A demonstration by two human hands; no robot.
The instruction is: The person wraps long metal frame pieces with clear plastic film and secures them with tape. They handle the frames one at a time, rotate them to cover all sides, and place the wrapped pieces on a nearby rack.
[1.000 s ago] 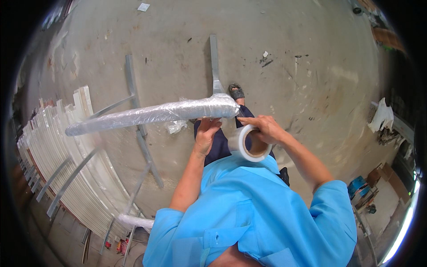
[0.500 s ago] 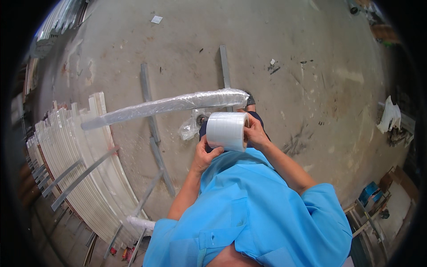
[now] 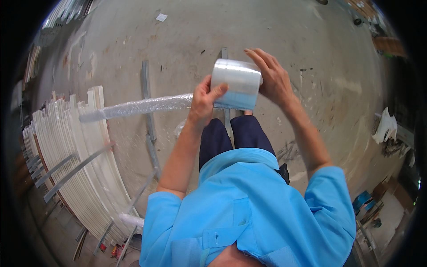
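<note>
A wide roll of clear stretch film [image 3: 235,83] is raised in front of me. My left hand [image 3: 205,99] grips its left end, with the thumb across the film and the fingers behind. At the roll's right end is my right hand [image 3: 275,80], its fingers stretched out and pointing up and away. The roll's edge hides the right thumb, so I cannot tell whether it touches the core. Below and beyond the roll, a long bundle wrapped in clear film [image 3: 147,107] reaches leftward; its right end is hidden behind my left hand and the roll.
Grey metal bars [image 3: 146,82] lie on the concrete floor [image 3: 333,107] under the bundle. At left is a stack of long white profiles [image 3: 75,151] with grey bars [image 3: 78,171] across it. A white bag [image 3: 386,125] lies at the far right, and a blue object [image 3: 362,201] sits lower right.
Both hands have lifted the roll up and away from my body. My right hand's fingers have come out of the roll's core and stretched out. The view has shifted slightly.
</note>
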